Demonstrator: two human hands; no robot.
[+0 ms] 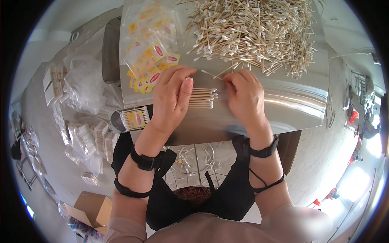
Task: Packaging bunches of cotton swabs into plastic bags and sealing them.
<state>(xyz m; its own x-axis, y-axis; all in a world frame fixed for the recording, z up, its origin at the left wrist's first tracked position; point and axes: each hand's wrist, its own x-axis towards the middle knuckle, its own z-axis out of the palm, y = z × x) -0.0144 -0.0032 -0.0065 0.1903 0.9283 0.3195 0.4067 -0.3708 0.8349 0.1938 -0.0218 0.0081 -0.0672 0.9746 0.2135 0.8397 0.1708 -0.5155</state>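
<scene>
Left hand: the left hand [172, 97] is curving over the left part of the swab row, thumb pointing upward in the frame; how firmly it is gripping, I cannot tell.
Right hand: the right hand [247, 97] is hovering right of the row, fingers bent and thumb near the index finger; its fingertips are meeting the end of a loose swab [210, 74], but whether they are pinching it I cannot tell.
Swab row: the swab row [204, 98] is lying side by side at the centre of the frame, white tips pointing right, left ends hiding behind the left hand.
Swab pile: a big pile [255, 36] is spreading across the upper right, sticks crossing every way.
Labelled bags: clear bags with yellow labels [148, 60] are overlapping at the upper left of the table.
Filled pack: a pack of swabs [136, 118] with a yellow label is resting left of the left wrist.
Table: the shiny table [291, 105] is reflecting light near its right side.
Floor: clear plastic [83, 89] and white packs [85, 139] are lying at left; an open cardboard box [91, 202] is standing at lower left.
</scene>
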